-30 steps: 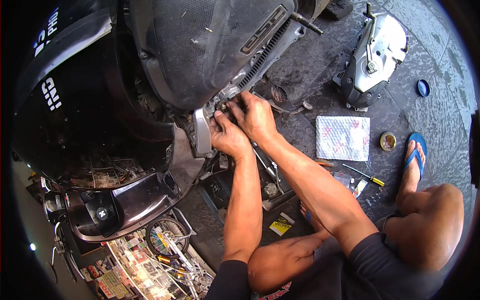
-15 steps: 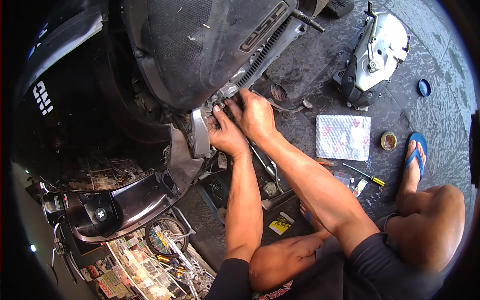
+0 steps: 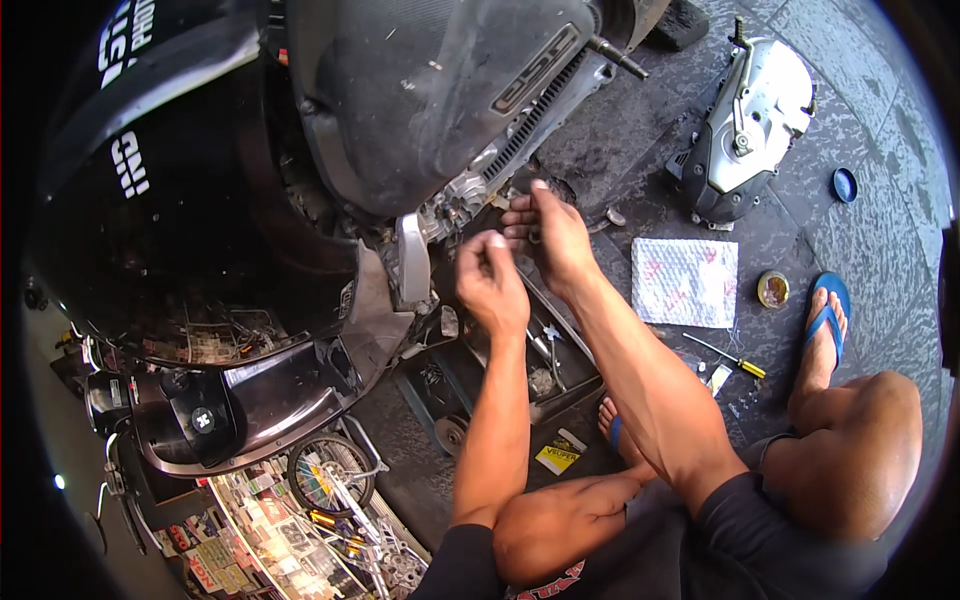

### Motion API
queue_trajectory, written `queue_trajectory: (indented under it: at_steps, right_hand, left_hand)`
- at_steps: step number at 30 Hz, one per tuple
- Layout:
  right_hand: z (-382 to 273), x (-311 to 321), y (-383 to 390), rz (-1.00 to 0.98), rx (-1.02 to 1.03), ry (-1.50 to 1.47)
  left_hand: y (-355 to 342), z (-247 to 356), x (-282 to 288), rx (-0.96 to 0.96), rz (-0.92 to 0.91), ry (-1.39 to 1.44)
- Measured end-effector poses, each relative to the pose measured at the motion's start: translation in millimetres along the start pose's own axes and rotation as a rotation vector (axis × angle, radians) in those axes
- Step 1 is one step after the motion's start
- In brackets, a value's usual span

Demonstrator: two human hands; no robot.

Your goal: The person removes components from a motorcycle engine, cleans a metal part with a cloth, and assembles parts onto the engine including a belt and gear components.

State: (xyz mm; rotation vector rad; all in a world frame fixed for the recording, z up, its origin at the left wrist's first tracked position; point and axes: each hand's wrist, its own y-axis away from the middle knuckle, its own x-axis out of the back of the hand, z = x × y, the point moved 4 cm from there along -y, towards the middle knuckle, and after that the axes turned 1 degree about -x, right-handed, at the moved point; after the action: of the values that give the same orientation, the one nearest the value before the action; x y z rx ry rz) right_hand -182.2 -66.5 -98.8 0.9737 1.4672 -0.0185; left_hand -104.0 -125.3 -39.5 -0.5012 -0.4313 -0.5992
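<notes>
A black scooter [image 3: 400, 110] lies tilted over me, its silver engine part [image 3: 455, 205] exposed under the grey body panel. My left hand [image 3: 492, 282] hovers just below that engine part with fingers curled together as if pinching something small; what it holds is too small to tell. My right hand [image 3: 545, 232] is beside it, fingers bent and partly spread, close to the engine's edge, with a small dark piece near the fingertips. A dark tool tray [image 3: 540, 365] with pliers and loose parts sits on the ground under my forearms.
A silver engine cover [image 3: 750, 120] lies on the dark paved ground at the upper right. Nearby lie a white rag [image 3: 685, 282], a small round tin [image 3: 773, 289], a blue lid [image 3: 845, 185] and a yellow-handled screwdriver [image 3: 725, 355]. My foot wears a blue sandal [image 3: 826, 320].
Both hands have pulled back from the engine part they were pressed against. The left hand has drawn down and toward me, fingers pinched; the right has lifted slightly away.
</notes>
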Motion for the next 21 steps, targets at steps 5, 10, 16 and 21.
queue_trajectory:
  at_steps: [5,10,16,21]
  right_hand:
    - [2.8,17.9,15.8,-0.078,-0.089,-0.159]
    - [6.2,20.6,20.1,-0.085,0.004,-0.085]
    - [-0.9,4.7,29.3,-0.17,0.426,0.718]
    - [-7.3,-19.8,19.6,-0.163,0.534,0.812]
  left_hand:
    - [14.4,15.5,-14.4,-0.061,-0.381,-0.246]
    - [11.7,-5.6,-6.4,0.264,-0.185,0.157]
    - [-8.1,-18.9,5.2,0.817,-0.201,0.726]
    - [-18.0,-26.1,8.0,0.63,-0.13,0.778]
